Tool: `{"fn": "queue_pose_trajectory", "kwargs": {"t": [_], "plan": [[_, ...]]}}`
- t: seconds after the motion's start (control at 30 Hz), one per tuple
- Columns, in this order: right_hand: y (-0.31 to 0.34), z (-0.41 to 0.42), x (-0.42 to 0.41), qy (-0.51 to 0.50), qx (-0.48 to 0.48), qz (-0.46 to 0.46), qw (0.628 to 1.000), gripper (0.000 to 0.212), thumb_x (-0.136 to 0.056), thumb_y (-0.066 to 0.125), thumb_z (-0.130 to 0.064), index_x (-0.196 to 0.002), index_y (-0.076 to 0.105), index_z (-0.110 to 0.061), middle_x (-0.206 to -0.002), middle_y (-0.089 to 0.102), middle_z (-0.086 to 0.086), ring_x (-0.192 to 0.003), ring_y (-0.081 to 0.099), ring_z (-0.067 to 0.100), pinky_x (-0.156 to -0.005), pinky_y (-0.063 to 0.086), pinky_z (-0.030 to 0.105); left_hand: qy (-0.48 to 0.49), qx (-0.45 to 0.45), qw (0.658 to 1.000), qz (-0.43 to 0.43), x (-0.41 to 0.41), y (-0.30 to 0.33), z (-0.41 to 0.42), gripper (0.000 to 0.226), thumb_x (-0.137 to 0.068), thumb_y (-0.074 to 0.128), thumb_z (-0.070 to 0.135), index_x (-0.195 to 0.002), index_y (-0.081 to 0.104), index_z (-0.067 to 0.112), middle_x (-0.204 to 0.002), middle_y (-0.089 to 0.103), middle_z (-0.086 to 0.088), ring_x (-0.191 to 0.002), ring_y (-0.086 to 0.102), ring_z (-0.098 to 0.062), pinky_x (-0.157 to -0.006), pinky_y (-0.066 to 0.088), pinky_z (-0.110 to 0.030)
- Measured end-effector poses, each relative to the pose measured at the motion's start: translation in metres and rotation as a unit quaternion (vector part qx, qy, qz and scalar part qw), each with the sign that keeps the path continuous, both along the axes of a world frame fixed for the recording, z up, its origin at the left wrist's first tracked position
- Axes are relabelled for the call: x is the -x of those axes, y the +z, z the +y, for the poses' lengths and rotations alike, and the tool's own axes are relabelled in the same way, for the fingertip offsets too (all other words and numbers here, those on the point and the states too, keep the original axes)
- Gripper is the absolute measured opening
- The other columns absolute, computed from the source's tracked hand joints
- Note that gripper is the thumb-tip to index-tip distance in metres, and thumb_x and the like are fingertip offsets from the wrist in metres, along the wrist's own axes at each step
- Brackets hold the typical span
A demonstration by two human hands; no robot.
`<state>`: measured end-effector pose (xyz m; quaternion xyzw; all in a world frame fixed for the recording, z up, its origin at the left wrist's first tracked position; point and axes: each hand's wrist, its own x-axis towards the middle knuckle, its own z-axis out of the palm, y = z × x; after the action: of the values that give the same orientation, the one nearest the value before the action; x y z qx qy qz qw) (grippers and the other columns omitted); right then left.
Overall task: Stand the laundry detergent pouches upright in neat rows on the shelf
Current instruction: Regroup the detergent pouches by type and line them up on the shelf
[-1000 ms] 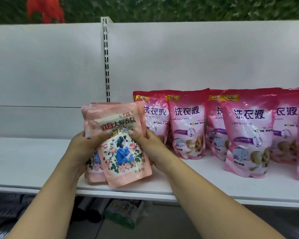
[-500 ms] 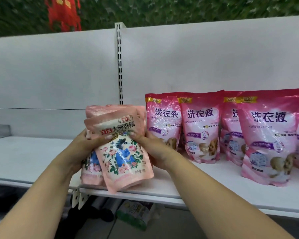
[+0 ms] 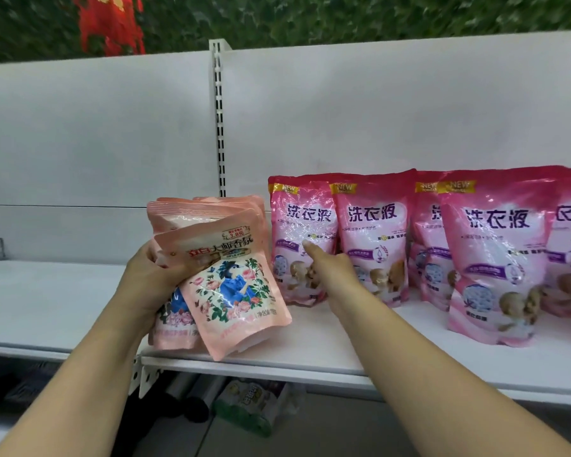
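The right hand [image 3: 330, 272] has let go of the pale pouches [image 3: 218, 278] and reaches right, fingers straight, touching the nearest pink pouch [image 3: 302, 239]. The left hand [image 3: 152, 282] grips the tilted bundle over the shelf [image 3: 63, 301], open room to its left.
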<state>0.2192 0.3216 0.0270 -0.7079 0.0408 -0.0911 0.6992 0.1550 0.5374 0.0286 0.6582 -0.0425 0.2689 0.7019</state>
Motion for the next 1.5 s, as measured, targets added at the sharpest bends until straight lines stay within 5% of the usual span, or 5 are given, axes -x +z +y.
{"fn": "queue_pose_trajectory", "kwargs": {"t": [0.4, 1.13, 1.23, 1.33, 1.5], "plan": [[-0.011, 0.023, -0.010, 0.021, 0.110, -0.115, 0.987, 0.010, -0.089, 0.059, -0.019, -0.095, 0.060, -0.012, -0.093, 0.060, 0.005, -0.086, 0.055, 0.021, -0.078, 0.045, 0.032, 0.068, -0.005, 0.998, -0.011, -0.003, -0.008, -0.003, 0.040, -0.064, 0.081, 0.010, -0.096, 0.058, 0.017, -0.093, 0.067, -0.003, -0.082, 0.065, -0.018, -0.068, 0.052, -0.032], [-0.007, -0.102, 0.054, 0.025, -0.001, -0.112, 0.993, 0.015, -0.085, 0.059, -0.003, -0.094, 0.061, -0.015, -0.102, 0.068, 0.011, -0.090, 0.065, 0.028, -0.081, 0.053, 0.043, 0.055, 0.012, 0.998, -0.007, -0.004, -0.003, -0.025, 0.035, -0.067, 0.078, 0.007, -0.081, 0.048, 0.017, -0.087, 0.063, -0.004, -0.074, 0.063, -0.018, -0.062, 0.052, -0.033], [-0.005, -0.098, 0.048, -0.034, 0.085, -0.092, 0.992, 0.068, -0.085, 0.063, -0.014, -0.141, 0.028, -0.027, -0.145, 0.039, 0.011, -0.128, 0.042, 0.032, -0.105, 0.034, 0.055, 0.051, 0.009, 0.999, -0.009, -0.008, -0.005, -0.033, 0.039, -0.066, 0.079, 0.007, -0.074, 0.043, 0.020, -0.089, 0.063, -0.007, -0.079, 0.063, -0.023, -0.072, 0.054, -0.038], [-0.008, -0.085, 0.062, -0.082, 0.264, -0.086, 0.957, 0.114, -0.078, 0.071, -0.028, -0.142, -0.024, -0.030, -0.155, -0.016, 0.002, -0.144, -0.002, 0.024, -0.114, 0.007, 0.045, 0.056, 0.001, 0.998, -0.005, -0.010, -0.006, -0.036, 0.036, -0.066, 0.079, 0.011, -0.083, 0.048, 0.017, -0.094, 0.063, -0.008, -0.086, 0.063, -0.027, -0.077, 0.053, -0.040], [-0.012, -0.071, 0.055, -0.068, 0.412, -0.020, 0.909, 0.117, -0.079, 0.069, -0.032, -0.135, -0.034, -0.034, -0.146, -0.039, 0.007, -0.143, 0.009, 0.028, -0.107, 0.030, 0.034, 0.050, 0.000, 0.999, -0.005, -0.009, -0.006, -0.034, 0.038, -0.068, 0.078, 0.012, -0.094, 0.050, 0.018, -0.105, 0.062, -0.008, -0.090, 0.062, -0.026, -0.080, 0.051, -0.039]]}}
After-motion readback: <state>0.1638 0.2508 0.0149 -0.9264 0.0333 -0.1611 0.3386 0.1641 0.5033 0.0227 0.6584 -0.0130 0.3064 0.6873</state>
